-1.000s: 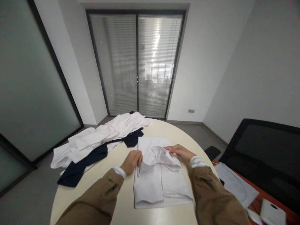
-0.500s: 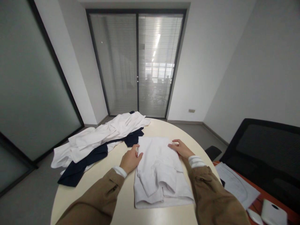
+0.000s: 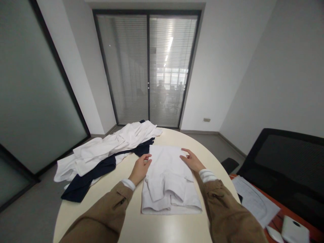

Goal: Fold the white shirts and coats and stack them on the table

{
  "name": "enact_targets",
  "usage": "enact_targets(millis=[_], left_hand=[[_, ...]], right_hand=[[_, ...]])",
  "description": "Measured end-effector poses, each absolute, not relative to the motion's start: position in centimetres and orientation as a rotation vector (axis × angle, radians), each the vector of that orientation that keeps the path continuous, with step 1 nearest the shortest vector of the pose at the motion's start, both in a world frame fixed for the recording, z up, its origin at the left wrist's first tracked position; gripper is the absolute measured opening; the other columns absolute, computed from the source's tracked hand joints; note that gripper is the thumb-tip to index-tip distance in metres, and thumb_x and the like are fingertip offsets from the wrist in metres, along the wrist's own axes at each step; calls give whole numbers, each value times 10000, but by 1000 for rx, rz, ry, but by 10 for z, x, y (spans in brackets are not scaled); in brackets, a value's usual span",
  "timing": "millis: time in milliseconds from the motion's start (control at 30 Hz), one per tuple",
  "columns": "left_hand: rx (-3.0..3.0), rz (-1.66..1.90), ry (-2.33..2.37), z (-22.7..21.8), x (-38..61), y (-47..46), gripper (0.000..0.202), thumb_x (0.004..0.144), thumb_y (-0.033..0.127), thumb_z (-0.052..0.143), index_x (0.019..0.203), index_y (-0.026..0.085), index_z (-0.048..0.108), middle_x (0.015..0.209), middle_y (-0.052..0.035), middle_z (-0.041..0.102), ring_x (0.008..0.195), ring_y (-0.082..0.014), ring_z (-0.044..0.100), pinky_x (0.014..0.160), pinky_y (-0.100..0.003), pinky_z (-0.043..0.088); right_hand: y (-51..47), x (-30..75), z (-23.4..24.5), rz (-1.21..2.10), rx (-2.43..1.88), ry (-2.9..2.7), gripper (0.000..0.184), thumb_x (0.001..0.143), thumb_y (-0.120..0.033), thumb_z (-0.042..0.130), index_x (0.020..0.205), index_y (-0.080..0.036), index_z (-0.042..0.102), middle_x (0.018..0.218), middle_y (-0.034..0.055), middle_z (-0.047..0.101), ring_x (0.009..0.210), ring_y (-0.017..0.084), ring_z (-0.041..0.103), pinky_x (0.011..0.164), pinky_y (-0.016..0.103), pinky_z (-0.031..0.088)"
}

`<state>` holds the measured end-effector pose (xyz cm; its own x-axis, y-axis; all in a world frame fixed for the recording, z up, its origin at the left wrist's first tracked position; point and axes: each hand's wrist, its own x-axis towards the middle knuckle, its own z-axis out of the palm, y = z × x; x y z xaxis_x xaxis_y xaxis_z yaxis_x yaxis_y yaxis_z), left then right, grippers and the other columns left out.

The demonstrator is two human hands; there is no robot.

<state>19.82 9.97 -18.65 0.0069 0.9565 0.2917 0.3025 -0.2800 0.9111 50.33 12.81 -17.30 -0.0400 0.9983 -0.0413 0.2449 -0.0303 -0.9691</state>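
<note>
A folded white garment (image 3: 165, 168) lies flat on the round cream table (image 3: 157, 229), with a loose, sleeve-like flap folded over its near half. My left hand (image 3: 139, 167) is at the garment's far left edge, its thumb and fingertips closed on the cloth. At the far right edge, my right hand (image 3: 193, 161) grips the other side, with the thumb on top of the cloth. The underside of the garment is hidden.
On the table's left lies a heap of white clothes (image 3: 106, 150) with a navy garment (image 3: 88, 180) beneath. To the right are a black mesh chair (image 3: 286, 165), papers (image 3: 255, 199), a white mouse (image 3: 274, 233) and a white device (image 3: 295, 231) on an orange surface.
The white garment has slid slightly away from me and to the left, its near edge farther up the table. Both hands have moved slightly with it. The clothes heap remains in place.
</note>
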Motion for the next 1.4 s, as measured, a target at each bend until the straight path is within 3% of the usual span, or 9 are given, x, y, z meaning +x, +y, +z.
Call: enact_targets(millis=[133, 300, 400, 500, 633, 767, 1133, 1267, 1400], left_hand=[[1420, 1327, 1190, -181, 203, 95, 382, 795, 387, 689, 1082, 141, 631, 990, -105, 686, 910, -210, 669, 780, -307, 527], [1254, 1127, 1117, -180, 202, 87, 587, 804, 363, 713, 1276, 154, 433, 907, -85, 718, 743, -211, 703, 662, -310, 540], [1339, 1009, 1219, -182, 198, 83, 625, 799, 312, 716, 1310, 137, 401, 794, -51, 718, 660, -214, 694, 583, -286, 511], [1396, 918, 1285, -183, 193, 81, 554, 774, 293, 721, 1241, 110, 485, 739, -45, 715, 658, -228, 692, 586, -297, 506], [1396, 847, 1162, -175, 186, 80, 447, 685, 318, 754, 1058, 109, 623, 921, -123, 751, 859, -283, 707, 764, -377, 539], [1404, 581, 819, -152, 177, 71, 400, 656, 365, 764, 991, 152, 715, 1044, -99, 751, 1009, -295, 673, 943, -403, 496], [1515, 304, 696, -135, 168, 63, 352, 688, 461, 789, 907, 189, 752, 939, -46, 768, 992, -301, 680, 948, -402, 498], [1488, 332, 653, -142, 170, 67, 522, 628, 425, 853, 1059, 168, 711, 1121, -86, 736, 1065, -302, 662, 952, -391, 501], [1281, 707, 972, -164, 180, 79, 646, 677, 555, 788, 1122, 112, 636, 1174, -185, 699, 1039, -314, 680, 887, -406, 528]], right_hand=[[126, 501, -169, 1169, -1402, -1297, 644, 799, -365, 734, 1353, -169, 469, 691, -7, 663, 584, 153, 637, 555, 267, 529], [120, 500, -162, 1348, -1327, -1283, 881, 759, -402, 771, 1492, -239, 312, 978, 66, 727, 825, 215, 707, 773, 369, 592], [120, 504, -163, 1316, -1295, -1479, 838, 670, -398, 835, 1405, -233, 467, 1263, 101, 651, 1105, 251, 645, 975, 393, 531], [123, 508, -165, 1246, -1273, -1625, 714, 651, -405, 841, 1294, -221, 591, 1378, 95, 580, 1237, 264, 563, 1084, 407, 446], [122, 512, -164, 1333, -1247, -1641, 736, 689, -386, 820, 1361, -246, 555, 1348, 85, 610, 1195, 262, 594, 1089, 448, 435], [114, 518, -156, 1495, -1177, -1682, 788, 693, -348, 821, 1416, -278, 514, 1389, 63, 587, 1227, 268, 582, 1089, 457, 427], [99, 516, -142, 1716, -1117, -1662, 686, 710, -392, 805, 1352, -282, 590, 1314, 63, 642, 1120, 253, 646, 966, 408, 517], [97, 517, -134, 1720, -1094, -1938, 663, 685, -359, 821, 1312, -253, 633, 1317, 61, 635, 1195, 285, 599, 1012, 411, 481], [99, 517, -130, 1608, -1109, -2094, 630, 699, -372, 811, 1299, -265, 647, 1360, 40, 604, 1253, 289, 552, 1049, 402, 446]])
